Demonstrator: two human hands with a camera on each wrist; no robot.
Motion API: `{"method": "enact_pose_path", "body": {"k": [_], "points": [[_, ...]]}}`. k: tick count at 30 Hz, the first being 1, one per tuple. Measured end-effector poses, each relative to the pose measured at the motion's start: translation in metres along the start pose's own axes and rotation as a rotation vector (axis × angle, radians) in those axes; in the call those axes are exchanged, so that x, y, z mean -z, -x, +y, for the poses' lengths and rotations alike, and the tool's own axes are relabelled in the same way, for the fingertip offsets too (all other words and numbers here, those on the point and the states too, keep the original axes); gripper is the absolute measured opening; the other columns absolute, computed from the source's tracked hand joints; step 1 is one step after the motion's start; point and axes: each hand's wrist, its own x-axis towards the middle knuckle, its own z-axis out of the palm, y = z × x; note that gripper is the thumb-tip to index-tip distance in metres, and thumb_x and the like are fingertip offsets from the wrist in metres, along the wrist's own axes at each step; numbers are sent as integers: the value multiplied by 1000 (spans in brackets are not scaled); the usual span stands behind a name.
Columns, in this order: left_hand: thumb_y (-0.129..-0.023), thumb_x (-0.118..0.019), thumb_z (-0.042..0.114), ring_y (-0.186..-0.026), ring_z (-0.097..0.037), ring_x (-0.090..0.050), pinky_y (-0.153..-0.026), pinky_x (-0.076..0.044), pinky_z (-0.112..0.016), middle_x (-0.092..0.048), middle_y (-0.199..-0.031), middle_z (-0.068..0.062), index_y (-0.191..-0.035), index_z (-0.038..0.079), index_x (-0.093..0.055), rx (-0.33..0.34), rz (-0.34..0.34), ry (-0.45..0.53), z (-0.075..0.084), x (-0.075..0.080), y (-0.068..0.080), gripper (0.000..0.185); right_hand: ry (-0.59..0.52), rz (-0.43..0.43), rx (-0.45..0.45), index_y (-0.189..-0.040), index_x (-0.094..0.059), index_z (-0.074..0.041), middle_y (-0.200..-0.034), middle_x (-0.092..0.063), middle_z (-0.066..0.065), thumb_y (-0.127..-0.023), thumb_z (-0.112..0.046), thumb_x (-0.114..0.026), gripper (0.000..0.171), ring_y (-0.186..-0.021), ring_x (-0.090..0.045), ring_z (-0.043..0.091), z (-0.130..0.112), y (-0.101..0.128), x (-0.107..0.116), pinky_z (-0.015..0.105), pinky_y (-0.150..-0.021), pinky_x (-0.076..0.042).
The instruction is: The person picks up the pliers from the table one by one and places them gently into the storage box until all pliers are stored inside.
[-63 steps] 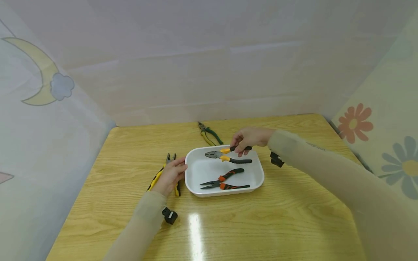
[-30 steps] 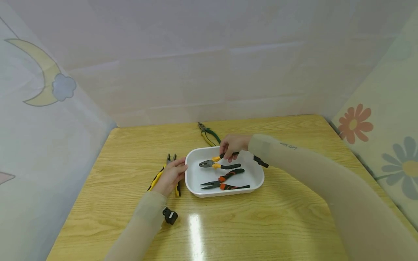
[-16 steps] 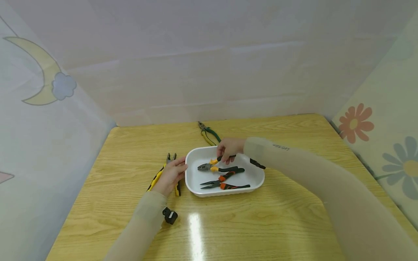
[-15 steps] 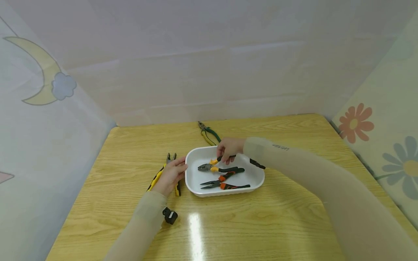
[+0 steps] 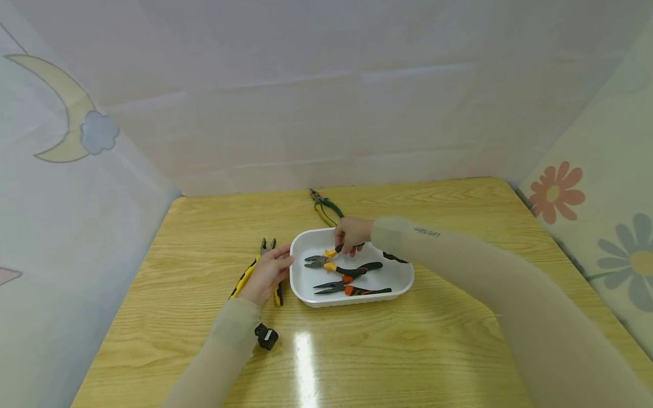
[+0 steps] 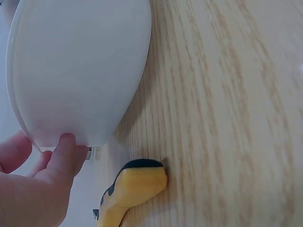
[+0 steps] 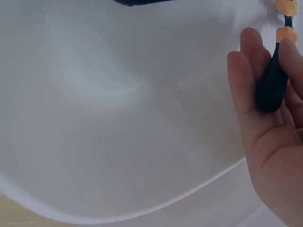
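Your right hand pinches the yellow-handled pliers inside the white tray, while your left hand, fingers relaxed, touches its nine-o'clock rim.

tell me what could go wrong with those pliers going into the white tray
1. The right hand holds the yellow-handled pliers by one handle only, so they may swing or drop.
2. Their lower handle lies over the orange-handled pliers already in the white tray; the two could tangle.
3. The left hand only touches the tray's rim, so a hard drop might slide it on the glossy table.
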Motion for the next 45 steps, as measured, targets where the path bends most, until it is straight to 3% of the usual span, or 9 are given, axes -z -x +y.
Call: {"method": "enact_pose_path", "body": {"k": [5,12,18,25,33,45], "points": [[-101,-46,-2,-121,-31,-50,-98,-46,-37,-45,-142,-26,-143,-7,-41,-3,1,-2,0,0,1,44,84,26,16,-90,-68,-3,-87,-63,7,-86,7,-68,11,-69,-64,17,2,-9,-5,24,-56,-49],[-100,-47,-3,-114,-25,-54,-85,-50,-26,-46,-141,-26,-143,-7,-41,-7,0,-4,-1,1,0,43,291,89,158,-97,-72,-3,-96,-67,6,-85,8,-68,17,-90,-61,20,-4,-6,-9,30,-81,-52],[-100,-47,-2,-115,-24,-53,-89,-49,-29,-46,-141,-24,-144,-6,-41,3,4,-2,-1,1,-1,44,368,82,221,-106,-72,-2,-103,-70,9,-86,10,-66,24,-100,-63,23,0,-8,-11,33,-89,-51],[-101,-47,-2,-120,-27,-50,-98,-45,-36,-47,-141,-22,-144,-3,-42,18,5,-14,0,1,0,43,231,56,187,-112,-68,3,-108,-67,11,-91,10,-57,24,-102,-61,24,3,0,-3,31,-87,-51],[-101,-46,-2,-122,-27,-50,-100,-44,-36,-46,-141,-23,-144,-4,-42,12,-7,-25,0,2,0,44,82,95,232,-116,-64,9,-111,-66,18,-92,6,-61,24,-104,-62,27,8,23,13,31,-88,-52],[-100,-47,-3,-115,-25,-54,-92,-48,-31,-46,-141,-26,-143,-7,-41,7,8,-27,2,7,-2,44,-71,129,287,-125,-59,10,-116,-63,24,-93,1,-62,33,-106,-61,28,30,46,27,37,-90,-51]]}}
